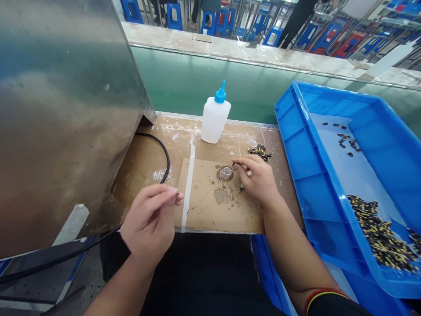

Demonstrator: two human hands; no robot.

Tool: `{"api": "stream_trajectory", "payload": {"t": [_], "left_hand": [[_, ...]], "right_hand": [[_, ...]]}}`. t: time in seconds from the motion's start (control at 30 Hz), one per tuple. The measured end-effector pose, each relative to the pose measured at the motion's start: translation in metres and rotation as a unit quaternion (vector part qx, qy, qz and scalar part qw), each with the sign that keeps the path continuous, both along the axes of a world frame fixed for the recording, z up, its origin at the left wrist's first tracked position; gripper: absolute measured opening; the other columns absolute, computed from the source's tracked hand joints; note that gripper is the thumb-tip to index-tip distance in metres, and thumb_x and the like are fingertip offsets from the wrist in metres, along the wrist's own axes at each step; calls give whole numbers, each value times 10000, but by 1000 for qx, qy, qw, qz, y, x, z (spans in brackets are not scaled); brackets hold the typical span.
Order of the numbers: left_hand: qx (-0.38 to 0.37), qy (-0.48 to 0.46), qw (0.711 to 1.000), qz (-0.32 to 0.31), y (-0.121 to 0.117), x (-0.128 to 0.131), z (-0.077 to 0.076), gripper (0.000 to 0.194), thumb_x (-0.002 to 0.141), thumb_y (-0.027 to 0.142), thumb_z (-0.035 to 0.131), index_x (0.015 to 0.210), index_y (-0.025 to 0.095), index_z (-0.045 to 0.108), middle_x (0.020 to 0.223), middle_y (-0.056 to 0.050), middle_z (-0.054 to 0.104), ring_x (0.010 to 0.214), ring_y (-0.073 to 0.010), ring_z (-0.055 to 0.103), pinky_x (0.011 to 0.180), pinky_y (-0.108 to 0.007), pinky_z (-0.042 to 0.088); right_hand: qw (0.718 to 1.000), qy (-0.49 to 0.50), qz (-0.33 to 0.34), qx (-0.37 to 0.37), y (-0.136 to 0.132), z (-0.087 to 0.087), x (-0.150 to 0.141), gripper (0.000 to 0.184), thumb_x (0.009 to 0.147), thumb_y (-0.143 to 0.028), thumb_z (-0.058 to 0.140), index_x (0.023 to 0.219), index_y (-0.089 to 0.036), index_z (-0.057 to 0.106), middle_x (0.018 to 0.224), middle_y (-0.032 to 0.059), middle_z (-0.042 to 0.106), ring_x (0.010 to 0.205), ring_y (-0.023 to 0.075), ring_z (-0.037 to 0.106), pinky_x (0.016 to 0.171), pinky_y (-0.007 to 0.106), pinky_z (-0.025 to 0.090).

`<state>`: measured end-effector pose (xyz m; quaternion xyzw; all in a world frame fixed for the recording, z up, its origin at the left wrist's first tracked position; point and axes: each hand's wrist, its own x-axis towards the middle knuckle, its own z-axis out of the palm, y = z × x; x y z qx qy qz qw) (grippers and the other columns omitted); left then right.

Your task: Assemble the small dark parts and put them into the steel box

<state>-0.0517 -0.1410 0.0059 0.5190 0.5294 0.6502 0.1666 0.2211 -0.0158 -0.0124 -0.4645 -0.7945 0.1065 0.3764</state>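
My left hand (151, 219) is raised over the near left of the worktop, its thumb and fingers pinched together. A tiny dark bit shows at the fingertips, too small to name. Over the cardboard sheet (204, 215), my right hand (256, 177) pinches a small dark part (233, 164) beside a small round clear dish (226, 173). Another small dark piece (241, 188) shows under that hand, and I cannot tell whether it is held or lying there. Just beyond the right hand lies a pile of small black and yellow parts (259, 152).
A white squeeze bottle (215, 120) with a blue nozzle stands upright at the back. On the right, a blue bin (296, 153) holds many more black and yellow parts (378, 232). A metal housing (66, 109) fills the left, with a black cable (167, 153) curving beside it.
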Motion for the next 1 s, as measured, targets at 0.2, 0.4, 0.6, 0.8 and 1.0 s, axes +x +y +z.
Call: {"api": "stream_trajectory", "payload": {"t": [0.2,0.4,0.6,0.8,1.0], "left_hand": [[-133,-217,956,-148,78,28,20,309,880,349,897,1158,226,842,1046,-81,816,936,-213,820,866,-341,719],[-183,-284,911,-237,129,42,24,404,745,369,990,1076,180,857,916,-82,824,831,-168,801,850,-289,690],[-202,-288,899,-262,143,46,2,369,756,382,976,1034,176,846,891,-57,807,814,-125,769,830,-228,646],[-226,-285,893,-265,136,45,-7,346,795,386,951,1010,154,810,908,-74,808,797,-149,784,794,-238,662],[-237,-240,898,-282,130,46,-2,280,866,379,900,989,147,802,957,-101,824,857,-192,818,906,-325,703]], "right_hand": [[984,135,-89,-78,0,14,-1,149,973,-308,674,1015,-227,791,913,38,781,699,191,671,691,358,567],[946,304,6,-116,1,54,-15,154,971,-326,706,1036,-221,798,963,37,770,840,190,717,749,336,610],[912,385,57,-128,9,39,-39,191,997,-396,802,1101,-237,809,1019,42,800,865,181,750,790,326,651],[916,371,64,-137,-1,16,-45,165,1077,-371,729,1175,-242,758,1078,50,804,944,193,796,785,307,649],[945,314,53,-75,-4,11,-42,147,1107,-295,679,1238,-270,740,1182,50,797,1062,211,790,936,365,660]]}}
